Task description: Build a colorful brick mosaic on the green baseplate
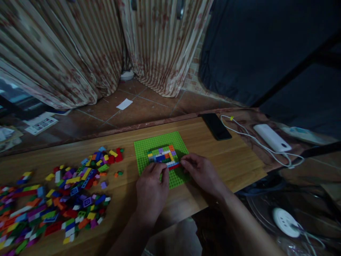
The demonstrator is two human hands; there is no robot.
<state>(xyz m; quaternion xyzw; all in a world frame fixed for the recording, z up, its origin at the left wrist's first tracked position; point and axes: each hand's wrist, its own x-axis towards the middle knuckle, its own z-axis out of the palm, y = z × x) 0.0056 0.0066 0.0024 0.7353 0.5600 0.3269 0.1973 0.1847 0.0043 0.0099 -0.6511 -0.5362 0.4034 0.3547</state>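
Observation:
A green baseplate (160,142) lies on the wooden table (226,156). On it stands a small frame of mixed-colour bricks (163,155). My left hand (151,190) rests on the plate's near edge, fingers curled beside the frame's front row. My right hand (201,172) has its fingertips on a red and white brick (173,165) at the frame's front right corner. Whether the brick is pinched or only pressed is hard to tell in the dim light.
A wide heap of loose coloured bricks (66,192) covers the table's left side. A black phone (216,126) and a white power bank (270,137) with a cable (255,142) lie at the right. Curtains and a tiled floor are behind.

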